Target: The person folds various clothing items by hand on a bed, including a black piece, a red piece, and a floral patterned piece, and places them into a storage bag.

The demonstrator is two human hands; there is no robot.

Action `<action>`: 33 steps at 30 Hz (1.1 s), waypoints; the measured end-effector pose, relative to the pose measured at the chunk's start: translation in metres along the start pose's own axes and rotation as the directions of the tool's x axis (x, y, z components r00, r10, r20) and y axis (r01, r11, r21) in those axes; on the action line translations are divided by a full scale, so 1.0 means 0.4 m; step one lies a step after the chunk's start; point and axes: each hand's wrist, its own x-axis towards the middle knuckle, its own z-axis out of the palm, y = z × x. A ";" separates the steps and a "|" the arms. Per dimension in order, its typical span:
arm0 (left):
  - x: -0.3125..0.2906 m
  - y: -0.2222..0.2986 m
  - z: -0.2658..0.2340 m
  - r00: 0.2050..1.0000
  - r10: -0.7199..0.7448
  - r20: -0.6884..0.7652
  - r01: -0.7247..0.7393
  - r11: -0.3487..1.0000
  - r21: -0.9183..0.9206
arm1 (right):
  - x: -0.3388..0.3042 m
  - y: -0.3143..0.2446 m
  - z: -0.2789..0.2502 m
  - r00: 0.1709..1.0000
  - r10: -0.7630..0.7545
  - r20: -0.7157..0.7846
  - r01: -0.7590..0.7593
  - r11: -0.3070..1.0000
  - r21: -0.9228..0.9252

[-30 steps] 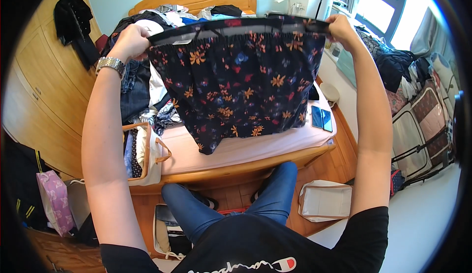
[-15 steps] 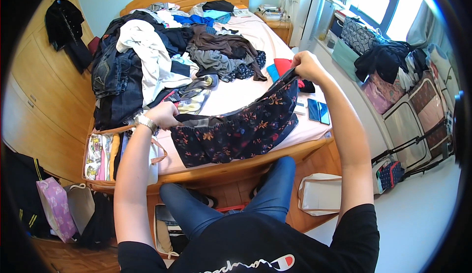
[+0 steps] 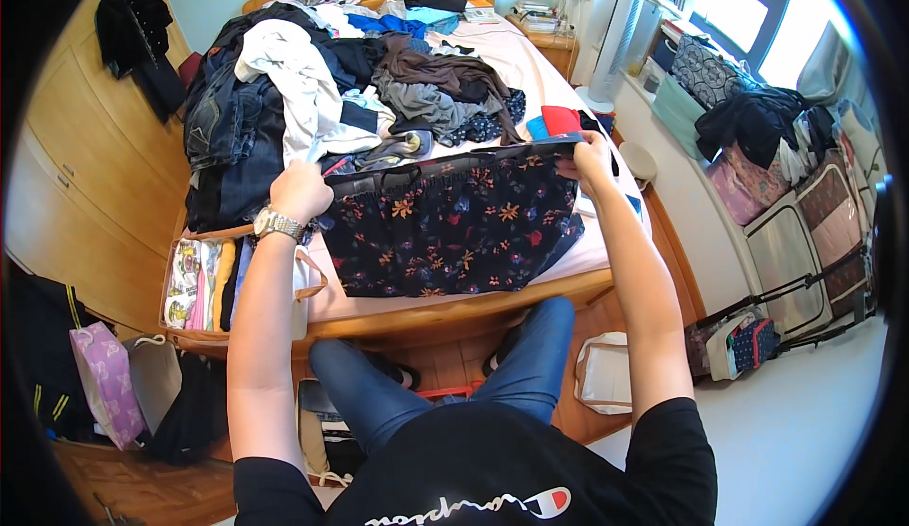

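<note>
A dark floral skirt (image 3: 450,228) hangs spread out over the near edge of the bed, its gathered waistband stretched nearly level. My left hand (image 3: 300,193), with a metal watch on the wrist, is closed on the waistband's left end. At the right end my right hand (image 3: 592,160) pinches the same band. Beyond my left hand lies a big heap of clothes, with a white garment (image 3: 289,67) and dark jeans (image 3: 222,124) on it. Folded red cloth (image 3: 561,121) sits just past my right hand.
An organizer box (image 3: 194,285) of folded clothes stands at the bed's near left corner. On the floor are a white fabric bin (image 3: 603,374) at the right and a purple bag (image 3: 111,384) at the left. A tower fan (image 3: 617,43) stands beyond the bed's right side.
The sagging waistband has been pulled straight. My left hand has moved up and forward, my right hand slightly down, and the skirt's front now faces me more flatly.
</note>
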 end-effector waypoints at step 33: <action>0.134 -0.049 -0.475 0.977 -0.215 0.000 0.133 0.604 -0.786 | 0.209 -0.374 -0.280 0.720 -0.693 -0.046 0.678 0.715 -0.171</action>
